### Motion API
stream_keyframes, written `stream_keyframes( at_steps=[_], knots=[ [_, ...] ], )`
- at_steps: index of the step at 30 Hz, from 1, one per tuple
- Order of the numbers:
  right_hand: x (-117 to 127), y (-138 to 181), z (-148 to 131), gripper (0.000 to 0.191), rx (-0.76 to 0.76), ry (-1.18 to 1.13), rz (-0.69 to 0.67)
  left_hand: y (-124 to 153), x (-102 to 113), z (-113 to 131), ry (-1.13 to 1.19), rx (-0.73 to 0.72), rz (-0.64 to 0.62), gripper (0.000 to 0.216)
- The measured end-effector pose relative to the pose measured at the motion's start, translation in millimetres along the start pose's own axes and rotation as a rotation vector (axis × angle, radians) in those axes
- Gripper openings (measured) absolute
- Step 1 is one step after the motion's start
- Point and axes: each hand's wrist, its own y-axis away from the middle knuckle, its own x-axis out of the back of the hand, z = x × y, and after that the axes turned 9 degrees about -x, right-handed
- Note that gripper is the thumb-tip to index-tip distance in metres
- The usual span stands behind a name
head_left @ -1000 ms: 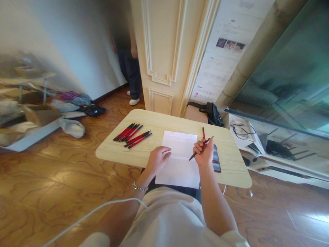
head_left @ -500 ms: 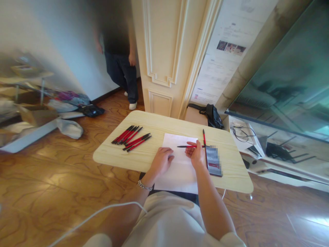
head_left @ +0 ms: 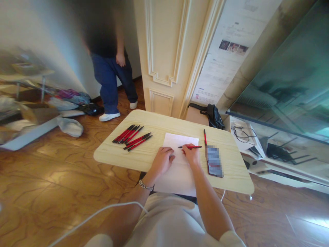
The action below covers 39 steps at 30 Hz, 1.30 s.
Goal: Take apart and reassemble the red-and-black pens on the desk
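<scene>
My right hand [head_left: 192,156] is closed around a red and black pen [head_left: 194,147], which lies nearly level over the white paper [head_left: 177,178] with its dark tip toward the left. Fingers stretched out, my left hand [head_left: 163,159] rests on the left edge of the sheet. Several more red and black pens [head_left: 131,136] lie together on the left half of the table. Another single pen [head_left: 205,137] points away from me just above a phone [head_left: 214,167], to the right of the paper.
The pale wooden table [head_left: 231,164] has rounded corners. Beyond it, on the left, stands a person in blue trousers [head_left: 108,79]. A black bag [head_left: 214,116] sits behind the table, and cables [head_left: 243,133] lie on a white unit at right.
My right hand has drawn the pen leftward and regripped it nearer the tip, fingers now curled. My left hand has stayed put. The person beyond the table has stepped left and closer.
</scene>
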Motion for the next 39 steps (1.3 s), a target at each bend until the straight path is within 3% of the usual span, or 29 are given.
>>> stream_keyframes(
  at_steps=[11,25,28,33,39],
  knots=[
    [1.0,6.5,-4.5,0.023,0.078,0.137,0.023,-0.5,2.0,1.6,-0.004,-0.004,-0.008,0.022],
    [1.4,13.1,-16.0,0.011,0.005,0.106,0.015,-0.9,3.5,2.6,0.016,0.014,-0.010,0.023],
    [2.2,10.2,-15.8,0.013,-0.024,0.001,0.004,-1.3,3.5,2.6,0.018,0.015,-0.013,0.022],
    [13.6,8.5,-24.2,0.027,-0.053,-0.363,-0.028,-1.7,3.9,2.2,0.024,0.007,-0.013,0.022],
    [30.1,23.3,-40.9,0.022,-0.078,-0.655,-0.257,-3.5,5.1,2.3,0.009,0.007,-0.028,0.020]
  ],
)
